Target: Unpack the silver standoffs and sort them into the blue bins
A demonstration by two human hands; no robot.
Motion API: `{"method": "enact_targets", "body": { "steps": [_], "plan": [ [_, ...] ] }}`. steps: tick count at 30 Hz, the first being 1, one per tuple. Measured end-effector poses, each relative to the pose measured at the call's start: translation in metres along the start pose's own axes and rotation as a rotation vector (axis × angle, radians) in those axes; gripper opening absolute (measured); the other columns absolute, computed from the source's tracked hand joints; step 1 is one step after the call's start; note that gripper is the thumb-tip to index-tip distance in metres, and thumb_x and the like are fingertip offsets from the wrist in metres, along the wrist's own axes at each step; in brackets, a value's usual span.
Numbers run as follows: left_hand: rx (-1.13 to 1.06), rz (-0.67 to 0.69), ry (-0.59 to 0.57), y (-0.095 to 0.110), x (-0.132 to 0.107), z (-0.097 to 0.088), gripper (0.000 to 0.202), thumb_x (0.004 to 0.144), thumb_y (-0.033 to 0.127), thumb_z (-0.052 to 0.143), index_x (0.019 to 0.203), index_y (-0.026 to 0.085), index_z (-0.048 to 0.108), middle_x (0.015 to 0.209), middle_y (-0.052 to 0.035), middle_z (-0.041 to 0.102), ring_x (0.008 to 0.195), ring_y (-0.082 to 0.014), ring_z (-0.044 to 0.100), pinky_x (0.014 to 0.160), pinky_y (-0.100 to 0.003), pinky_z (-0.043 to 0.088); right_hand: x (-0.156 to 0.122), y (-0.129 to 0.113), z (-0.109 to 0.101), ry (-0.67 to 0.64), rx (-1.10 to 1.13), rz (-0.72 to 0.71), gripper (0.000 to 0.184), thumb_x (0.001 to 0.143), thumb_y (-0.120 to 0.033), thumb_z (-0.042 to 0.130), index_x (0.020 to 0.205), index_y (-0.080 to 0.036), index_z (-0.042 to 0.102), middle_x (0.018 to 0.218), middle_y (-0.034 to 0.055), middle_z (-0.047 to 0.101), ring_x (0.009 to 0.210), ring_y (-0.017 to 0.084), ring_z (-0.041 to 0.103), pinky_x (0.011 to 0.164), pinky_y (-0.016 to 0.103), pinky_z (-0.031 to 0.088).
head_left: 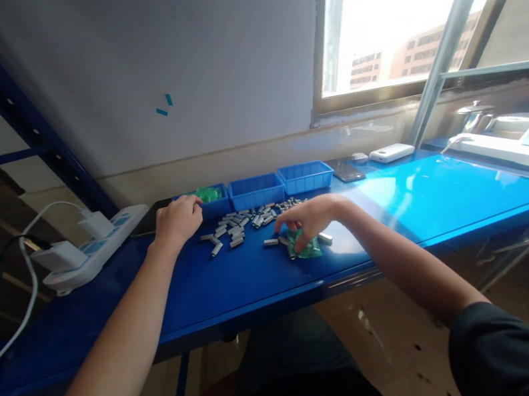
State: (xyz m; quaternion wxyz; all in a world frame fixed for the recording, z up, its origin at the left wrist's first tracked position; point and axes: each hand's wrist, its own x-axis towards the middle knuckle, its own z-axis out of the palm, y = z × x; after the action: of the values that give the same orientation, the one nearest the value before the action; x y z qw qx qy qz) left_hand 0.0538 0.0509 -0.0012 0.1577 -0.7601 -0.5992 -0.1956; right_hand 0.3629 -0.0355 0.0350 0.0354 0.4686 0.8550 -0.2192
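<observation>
My left hand (178,220) reaches to the front edge of the leftmost blue bin (217,204), which holds green pieces (208,194); its fingers are curled, and whether they hold anything is hidden. My right hand (309,219) rests on the blue table (238,283) with its fingers closed on a small green piece (306,248). Several small grey metal parts (243,223) lie scattered between the two hands. Two more blue bins (256,190) (305,176) stand in a row to the right of the first.
A white power strip (95,250) with chargers and cables lies at the left. A phone (347,172) and a white box (391,152) sit behind the bins near the window. White devices (504,148) lie at the far right. Blue shelving (23,123) stands at the left.
</observation>
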Motion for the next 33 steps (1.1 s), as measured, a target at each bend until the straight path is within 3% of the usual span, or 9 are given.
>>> {"method": "enact_targets", "body": {
  "steps": [5,9,13,15,17,19,22,27,33],
  "plan": [
    [-0.036,0.058,0.114,0.015,-0.006,-0.003,0.034,0.086,0.029,0.041,0.106,0.022,0.067,0.116,-0.0107,0.065,0.113,-0.0333,0.053,0.092,-0.048,0.042,0.005,-0.002,0.009,0.103,0.015,-0.065,0.051,0.071,-0.028,0.074,0.12,-0.03,0.061,0.108,0.0036,0.066,0.085,0.019,0.062,0.061,0.024,0.044],
    [-0.369,0.152,0.163,0.045,-0.011,-0.011,0.032,0.089,0.035,0.042,0.1,0.021,0.068,0.107,-0.0086,0.068,0.109,-0.0281,0.056,0.096,-0.041,0.042,0.016,0.003,-0.001,0.466,0.164,-0.183,0.031,0.078,-0.028,0.067,0.108,-0.02,0.064,0.093,0.0023,0.065,0.078,0.016,0.058,0.064,0.024,0.042],
    [-1.056,-0.016,-0.193,0.076,-0.012,-0.017,0.049,0.088,0.059,0.04,0.103,0.019,0.064,0.09,-0.0084,0.07,0.075,-0.0215,0.065,0.07,-0.034,0.051,0.04,-0.009,-0.01,0.949,0.199,-0.214,0.01,0.081,-0.024,0.063,0.084,-0.014,0.063,0.081,0.0027,0.062,0.075,0.015,0.056,0.067,0.025,0.042],
    [-1.391,-0.203,-0.375,0.081,-0.01,-0.018,0.052,0.086,0.063,0.04,0.103,0.018,0.06,0.086,-0.0097,0.069,0.066,-0.0197,0.065,0.06,-0.032,0.051,0.054,-0.021,-0.01,1.049,0.054,-0.301,0.004,0.08,-0.018,0.061,0.08,-0.015,0.063,0.085,0.0047,0.063,0.082,0.017,0.057,0.075,0.026,0.042],
    [-1.603,-0.344,-0.379,0.077,-0.007,-0.018,0.038,0.086,0.052,0.051,0.101,0.017,0.059,0.085,-0.0087,0.069,0.066,-0.0172,0.065,0.061,-0.029,0.053,0.066,-0.033,-0.006,1.019,-0.124,-0.395,0.008,0.083,-0.016,0.056,0.084,-0.017,0.064,0.089,0.0064,0.064,0.09,0.019,0.057,0.082,0.029,0.041],
    [-1.678,-0.405,-0.216,0.065,-0.002,-0.017,0.021,0.081,0.028,0.061,0.099,0.017,0.058,0.084,-0.0052,0.068,0.069,-0.0134,0.065,0.065,-0.025,0.053,0.076,-0.042,0.001,0.947,-0.254,-0.471,0.014,0.086,-0.016,0.052,0.089,-0.019,0.065,0.097,0.0079,0.066,0.104,0.022,0.055,0.089,0.032,0.039],
    [-1.614,-0.44,0.049,0.043,0.006,-0.017,0.03,0.071,0.009,0.061,0.1,0.018,0.057,0.084,-0.0016,0.067,0.074,-0.0114,0.065,0.07,-0.024,0.053,0.082,-0.044,0.011,0.863,-0.309,-0.548,0.018,0.09,-0.017,0.049,0.094,-0.021,0.066,0.107,0.0074,0.066,0.125,0.022,0.044,0.096,0.034,0.036],
    [-1.219,-0.38,0.391,0.004,0.019,-0.009,0.03,0.068,0.013,0.057,0.097,0.019,0.059,0.087,-0.0011,0.065,0.084,-0.0152,0.063,0.075,-0.026,0.052,0.079,-0.033,0.014,0.839,-0.219,-0.458,0.017,0.091,-0.025,0.053,0.098,-0.019,0.068,0.101,0.008,0.067,0.114,0.023,0.05,0.095,0.033,0.038],
    [-0.982,-0.327,0.368,-0.034,0.02,0.013,0.027,0.067,0.022,0.055,0.093,0.018,0.061,0.085,-0.003,0.063,0.081,-0.0157,0.062,0.074,-0.026,0.051,0.074,-0.02,0.015,0.831,-0.171,-0.334,0.02,0.09,-0.028,0.056,0.096,-0.016,0.07,0.091,0.008,0.067,0.096,0.022,0.053,0.09,0.032,0.039]
  ]
}}
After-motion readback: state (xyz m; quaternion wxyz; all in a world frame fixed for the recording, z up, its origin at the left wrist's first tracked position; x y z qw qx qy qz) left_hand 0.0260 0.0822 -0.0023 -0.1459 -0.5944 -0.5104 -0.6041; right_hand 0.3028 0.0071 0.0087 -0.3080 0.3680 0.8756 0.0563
